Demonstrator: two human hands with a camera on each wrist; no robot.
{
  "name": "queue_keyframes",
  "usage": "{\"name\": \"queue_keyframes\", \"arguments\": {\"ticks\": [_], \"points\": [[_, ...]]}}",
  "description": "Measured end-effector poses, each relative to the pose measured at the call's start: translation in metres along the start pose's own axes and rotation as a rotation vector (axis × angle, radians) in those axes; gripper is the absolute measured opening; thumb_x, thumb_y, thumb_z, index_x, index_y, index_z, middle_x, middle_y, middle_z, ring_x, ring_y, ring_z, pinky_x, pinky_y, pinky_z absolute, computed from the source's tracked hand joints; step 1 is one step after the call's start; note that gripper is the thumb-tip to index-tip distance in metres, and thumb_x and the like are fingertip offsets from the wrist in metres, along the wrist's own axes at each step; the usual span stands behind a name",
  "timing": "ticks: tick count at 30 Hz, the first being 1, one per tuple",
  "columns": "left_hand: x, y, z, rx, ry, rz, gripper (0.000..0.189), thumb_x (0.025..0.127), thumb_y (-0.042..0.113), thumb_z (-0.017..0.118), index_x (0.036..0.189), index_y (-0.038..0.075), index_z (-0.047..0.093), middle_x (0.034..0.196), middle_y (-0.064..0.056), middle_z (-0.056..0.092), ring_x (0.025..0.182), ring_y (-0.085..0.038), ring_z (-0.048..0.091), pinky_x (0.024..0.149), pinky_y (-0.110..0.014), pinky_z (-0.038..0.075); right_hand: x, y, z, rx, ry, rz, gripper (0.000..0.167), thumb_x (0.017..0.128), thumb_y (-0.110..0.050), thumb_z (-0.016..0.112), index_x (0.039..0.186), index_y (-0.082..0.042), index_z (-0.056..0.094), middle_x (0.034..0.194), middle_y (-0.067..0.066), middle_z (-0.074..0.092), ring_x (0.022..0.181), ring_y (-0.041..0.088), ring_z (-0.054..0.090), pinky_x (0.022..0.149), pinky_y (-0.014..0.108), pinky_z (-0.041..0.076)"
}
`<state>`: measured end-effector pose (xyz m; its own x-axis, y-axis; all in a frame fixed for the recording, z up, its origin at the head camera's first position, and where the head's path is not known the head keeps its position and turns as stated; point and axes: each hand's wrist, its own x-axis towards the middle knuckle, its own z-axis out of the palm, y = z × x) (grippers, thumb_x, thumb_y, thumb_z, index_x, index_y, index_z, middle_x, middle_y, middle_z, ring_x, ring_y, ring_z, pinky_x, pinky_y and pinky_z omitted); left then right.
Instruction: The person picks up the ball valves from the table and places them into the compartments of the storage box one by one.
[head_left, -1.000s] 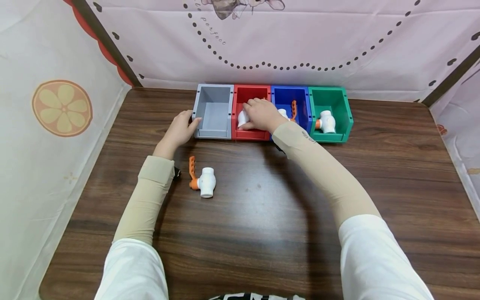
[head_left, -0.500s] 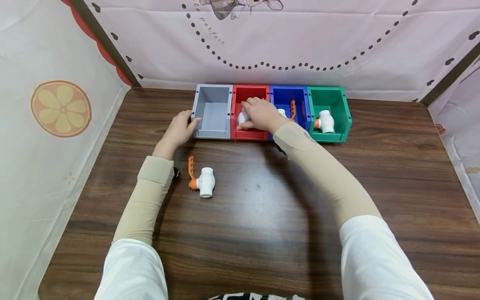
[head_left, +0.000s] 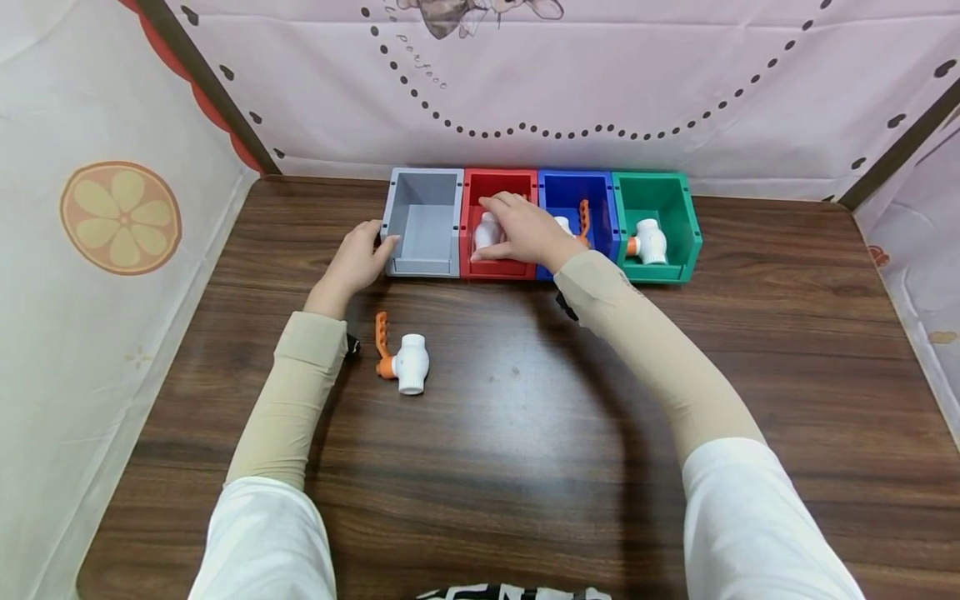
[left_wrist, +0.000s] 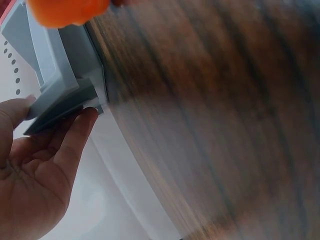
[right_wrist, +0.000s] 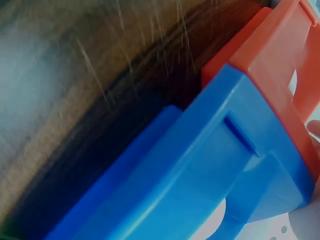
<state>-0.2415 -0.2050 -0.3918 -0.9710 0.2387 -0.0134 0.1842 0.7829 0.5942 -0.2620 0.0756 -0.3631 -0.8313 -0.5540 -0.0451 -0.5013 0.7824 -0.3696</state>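
My left hand grips the left wall of the grey bin, thumb inside and fingers against its outer side, as the left wrist view shows. In the red bin lies a white valve. Over it is my right hand, with thumb and fingers spread apart on either side of the valve; its handle is mostly hidden. Below the grey bin, a white ball valve with an orange lever handle lies on the table near my left forearm.
Right of the red bin, the blue bin holds a white valve with an orange handle. The green bin at the row's end holds another white valve. All stand along the back of the wooden table, before a fabric wall.
My right hand has lifted and loosened slightly, and more of the white valve in the red bin shows between thumb and fingers. My left hand stays on the grey bin.
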Motion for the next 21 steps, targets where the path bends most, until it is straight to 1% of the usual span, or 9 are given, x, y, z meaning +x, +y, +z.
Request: {"name": "queue_keyframes", "arguments": {"ticks": [5,10,15,21], "points": [[0.000,0.000,0.000,0.001,-0.005,-0.006,0.045,0.101,0.024,0.045,0.129,-0.011,0.046,0.129,-0.030,0.048,0.121,-0.041,0.046,0.102,-0.053,0.036,-0.005,-0.001,0.001,0.059,0.027,0.005,0.092,0.078,-0.055,0.071,0.147,-0.007,0.033,0.145,0.013,0.039,0.132,0.027,0.037,0.110,0.044,0.033],[0.000,0.001,0.000,-0.006,-0.005,-0.002,0.047,0.101,0.025,0.045,0.130,-0.012,0.045,0.129,-0.031,0.047,0.121,-0.041,0.046,0.102,-0.053,0.036,-0.010,-0.008,0.002,0.076,0.073,-0.013,0.093,0.076,-0.054,0.074,0.147,-0.008,0.034,0.148,0.011,0.036,0.136,0.026,0.033,0.111,0.043,0.031],[0.000,0.001,0.000,-0.016,-0.001,0.001,0.046,0.101,0.025,0.045,0.129,-0.011,0.046,0.127,-0.030,0.049,0.119,-0.040,0.048,0.101,-0.053,0.037,-0.018,-0.018,0.005,0.063,0.126,-0.065,0.092,0.076,-0.053,0.073,0.146,-0.008,0.035,0.150,0.010,0.035,0.138,0.025,0.032,0.113,0.043,0.029],[-0.001,0.002,0.000,-0.015,-0.006,-0.008,0.046,0.101,0.025,0.044,0.130,-0.011,0.045,0.127,-0.030,0.048,0.119,-0.040,0.048,0.101,-0.053,0.037,-0.029,-0.033,0.012,0.055,0.136,-0.135,0.090,0.075,-0.052,0.075,0.144,-0.008,0.038,0.147,0.011,0.038,0.136,0.025,0.035,0.110,0.042,0.034]]}}
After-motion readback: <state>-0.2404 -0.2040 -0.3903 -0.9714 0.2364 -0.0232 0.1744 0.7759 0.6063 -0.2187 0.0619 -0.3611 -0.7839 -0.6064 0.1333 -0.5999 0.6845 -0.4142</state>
